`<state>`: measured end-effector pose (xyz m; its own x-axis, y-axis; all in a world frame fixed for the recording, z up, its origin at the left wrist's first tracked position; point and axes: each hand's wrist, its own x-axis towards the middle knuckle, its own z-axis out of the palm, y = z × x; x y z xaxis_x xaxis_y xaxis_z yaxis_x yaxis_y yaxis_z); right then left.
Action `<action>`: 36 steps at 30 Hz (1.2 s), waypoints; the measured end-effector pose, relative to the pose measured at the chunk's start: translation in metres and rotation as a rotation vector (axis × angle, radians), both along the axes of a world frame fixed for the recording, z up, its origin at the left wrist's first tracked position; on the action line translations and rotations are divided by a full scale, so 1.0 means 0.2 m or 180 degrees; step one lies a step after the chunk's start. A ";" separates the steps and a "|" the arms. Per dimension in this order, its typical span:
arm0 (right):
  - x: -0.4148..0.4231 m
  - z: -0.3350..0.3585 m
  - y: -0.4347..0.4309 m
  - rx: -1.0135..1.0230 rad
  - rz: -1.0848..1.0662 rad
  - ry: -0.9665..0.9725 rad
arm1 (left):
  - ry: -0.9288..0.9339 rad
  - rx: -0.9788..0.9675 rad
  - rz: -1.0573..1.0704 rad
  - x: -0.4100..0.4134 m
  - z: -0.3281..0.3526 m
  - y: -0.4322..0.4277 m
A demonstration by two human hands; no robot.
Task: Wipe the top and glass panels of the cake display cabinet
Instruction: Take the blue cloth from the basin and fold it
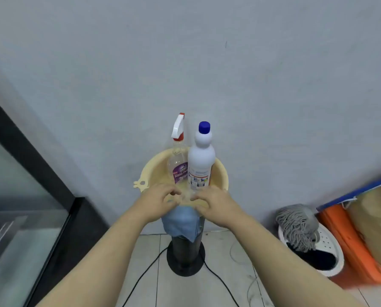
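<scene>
A blue cloth (182, 222) hangs over the near rim of a cream basin (220, 173) that sits on a black pedestal stand (185, 255). My left hand (160, 200) and my right hand (213, 203) are side by side at that rim, fingers curled and pinching the cloth's top edge. The grip itself is blurred. In the basin stand a clear glass-cleaner spray bottle (178, 165) with a white and red trigger and a white bottle (200, 165) with a blue cap. The display cabinet's glass panel (14, 218) in its black frame (30, 151) fills the left edge.
A grey wall is straight ahead. A grey mop head (295, 227) rests in a white wringer bucket (326, 251) at the right, beside an orange container (351, 251) and a tan sack (375, 222). Black cables (145, 271) run across the tiled floor around the stand.
</scene>
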<state>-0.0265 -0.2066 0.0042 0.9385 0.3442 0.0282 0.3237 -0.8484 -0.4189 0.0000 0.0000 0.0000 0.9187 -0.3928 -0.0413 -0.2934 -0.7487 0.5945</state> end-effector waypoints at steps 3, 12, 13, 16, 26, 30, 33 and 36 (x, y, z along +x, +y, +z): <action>-0.08 -0.12 0.02 -0.0274 0.0016 0.0427 | 0.0102 0.0749 -0.0318 -0.03 -0.11 0.01; -0.04 -0.16 0.07 -0.0548 0.0021 -0.0016 | 0.0019 0.0302 -0.0280 -0.05 -0.22 0.06; -0.03 -0.15 0.06 -0.0509 0.0039 0.0023 | 0.0077 0.0248 -0.0285 -0.04 -0.21 0.07; 0.03 -0.13 0.04 -0.0312 -0.0014 0.0212 | 0.0155 0.0107 -0.0248 -0.01 -0.18 0.08; 0.21 0.02 0.02 0.2659 -0.0222 0.1835 | 0.1029 -0.1923 0.0840 0.14 0.05 -0.04; 0.26 -0.02 0.02 0.3238 -0.0807 0.1691 | 0.2150 -0.3016 0.1063 0.14 0.00 -0.04; 0.26 -0.04 0.01 0.3370 -0.0858 0.1880 | 0.2491 -0.2999 0.1096 0.15 -0.03 -0.04; 0.25 -0.06 -0.03 0.3165 -0.0760 0.2092 | 0.2458 -0.2619 0.1001 0.15 -0.04 -0.05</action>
